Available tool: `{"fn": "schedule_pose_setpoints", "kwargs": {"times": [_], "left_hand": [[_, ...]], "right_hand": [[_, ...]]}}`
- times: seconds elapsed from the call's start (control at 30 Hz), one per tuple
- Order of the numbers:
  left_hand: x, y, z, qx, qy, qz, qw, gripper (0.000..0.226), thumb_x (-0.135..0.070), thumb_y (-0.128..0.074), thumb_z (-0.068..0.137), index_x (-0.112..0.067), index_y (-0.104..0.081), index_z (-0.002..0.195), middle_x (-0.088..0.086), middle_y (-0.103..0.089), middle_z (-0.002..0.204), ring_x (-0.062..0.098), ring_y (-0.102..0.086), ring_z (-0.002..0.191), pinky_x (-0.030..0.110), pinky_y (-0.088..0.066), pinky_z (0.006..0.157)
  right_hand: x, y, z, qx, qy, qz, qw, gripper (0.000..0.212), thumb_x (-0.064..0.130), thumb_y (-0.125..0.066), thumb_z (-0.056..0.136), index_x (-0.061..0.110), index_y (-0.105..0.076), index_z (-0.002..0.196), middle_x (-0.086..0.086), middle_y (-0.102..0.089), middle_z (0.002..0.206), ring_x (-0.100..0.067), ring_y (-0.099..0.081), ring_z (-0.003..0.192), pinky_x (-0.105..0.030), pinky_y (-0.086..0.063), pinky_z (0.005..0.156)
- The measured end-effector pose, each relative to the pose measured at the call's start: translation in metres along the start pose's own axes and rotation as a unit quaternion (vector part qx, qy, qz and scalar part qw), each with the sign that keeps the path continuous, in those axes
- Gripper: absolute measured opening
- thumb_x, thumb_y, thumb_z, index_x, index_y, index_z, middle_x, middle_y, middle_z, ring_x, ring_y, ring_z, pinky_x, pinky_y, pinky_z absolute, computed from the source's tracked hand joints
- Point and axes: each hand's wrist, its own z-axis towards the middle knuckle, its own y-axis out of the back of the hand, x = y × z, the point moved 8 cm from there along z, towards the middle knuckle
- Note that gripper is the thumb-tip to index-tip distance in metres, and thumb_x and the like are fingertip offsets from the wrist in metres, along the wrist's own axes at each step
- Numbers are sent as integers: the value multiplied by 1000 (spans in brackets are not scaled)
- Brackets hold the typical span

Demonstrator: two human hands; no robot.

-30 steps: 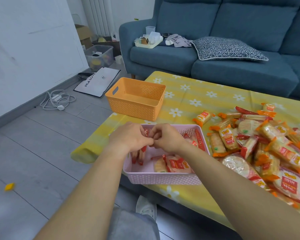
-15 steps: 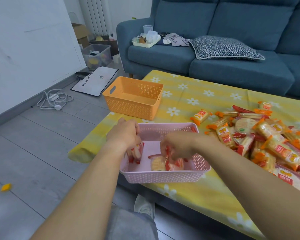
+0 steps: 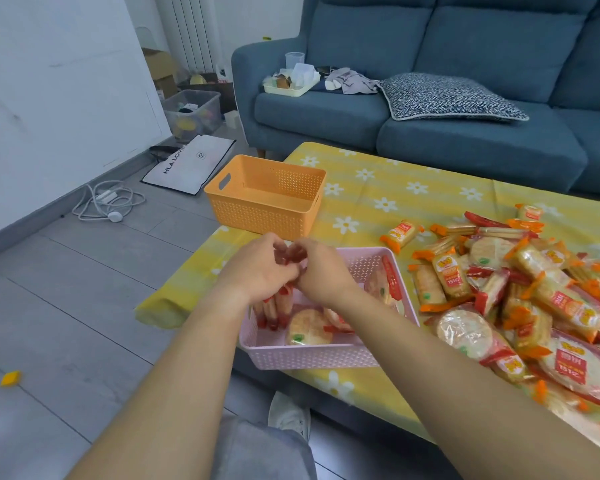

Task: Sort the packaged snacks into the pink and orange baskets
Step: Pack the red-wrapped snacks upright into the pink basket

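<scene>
The pink basket (image 3: 309,355) stands at the table's near left corner with red-edged cracker packets (image 3: 309,329) inside. My left hand (image 3: 257,268) and my right hand (image 3: 321,273) meet over its far left part, fingers pinched together on a bundle of red-edged packets (image 3: 287,255). The bundle's lower ends (image 3: 274,306) stand upright against the basket's left wall. Behind the pink one, the orange basket (image 3: 267,199) holds nothing that I can see. A big heap of orange-edged and red-edged snack packets (image 3: 520,292) lies to the right.
The table wears a yellow flowered cloth (image 3: 378,188). Beyond it is a blue sofa (image 3: 430,133) with a patterned cushion (image 3: 447,97) and a tray (image 3: 290,84). On the floor to the left lie a white cable (image 3: 108,202) and a bag (image 3: 187,164).
Half a second ago my hands were apart, the right one low among the round packets. Both have come back together over the basket's far left part, around the upright packets.
</scene>
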Motion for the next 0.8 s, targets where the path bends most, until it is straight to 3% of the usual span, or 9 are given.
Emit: {"fn": "schedule_pose_setpoints", "kwargs": {"times": [0.07,0.13,0.2,0.3,0.37,0.47,0.57,0.7,0.8], "left_hand": [[1,-6,2,19,-9,34,999,41,-43,-77,77,-27,-55,107,-5,-63,97,19,-64,86,43,-54,77],[4,-8,4,25,-6,72,997,38,-30,-78,77,-30,-53,106,-3,-60,98,21,-61,81,45,-55,76],[5,-7,6,15,-4,91,996,35,-21,-76,78,-34,-53,101,-5,-59,97,22,-61,81,44,-56,76],[2,-8,5,7,-7,106,994,34,-21,-74,77,-36,-50,95,-6,-60,96,23,-63,87,42,-55,78],[1,-10,5,10,-4,118,993,35,-23,-74,76,-37,-48,96,-4,-59,99,24,-62,89,44,-55,80],[1,-10,5,9,3,158,987,32,-26,-70,80,-35,-49,103,-1,-53,105,26,-60,95,45,-53,85],[1,-11,5,15,11,172,985,34,-26,-69,83,-33,-51,111,0,-52,109,28,-59,98,45,-53,85],[1,-10,5,27,21,164,986,52,-27,-78,75,-30,-53,120,1,-54,114,28,-60,102,46,-53,87],[1,-10,6,30,20,159,987,55,-27,-78,75,-28,-54,125,3,-55,118,29,-60,105,46,-53,89]], "right_hand": [[-12,-4,-8,-7,-46,45,998,29,10,-70,80,13,-54,104,-3,-69,97,-21,-63,87,-33,-48,76],[-24,-5,-15,13,-86,63,994,28,10,-71,81,11,-54,103,-3,-68,94,-21,-64,87,-35,-49,77],[-27,-8,-20,85,-72,-39,993,27,11,-70,81,5,-61,105,-9,-70,102,-26,-66,97,-37,-52,83],[-21,-23,-38,209,-30,-188,959,46,28,-77,77,13,-61,117,-8,-68,115,-29,-64,107,-35,-52,83],[-15,-30,-43,229,0,-269,935,49,29,-80,75,16,-58,117,-8,-68,115,-31,-64,105,-36,-52,80],[-12,-27,-41,251,21,-341,906,31,25,-78,76,16,-59,99,-6,-69,101,-30,-66,95,-39,-56,79],[-9,-2,-30,233,31,-295,926,25,17,-75,78,15,-67,102,-3,-69,99,-25,-65,93,-34,-52,77],[7,37,-15,101,53,-162,980,16,16,-72,75,19,-66,89,0,-63,89,-22,-59,83,-31,-42,67],[-1,34,-14,76,2,-190,979,17,23,-72,76,16,-62,87,-3,-60,95,-24,-58,85,-31,-42,65]]}}
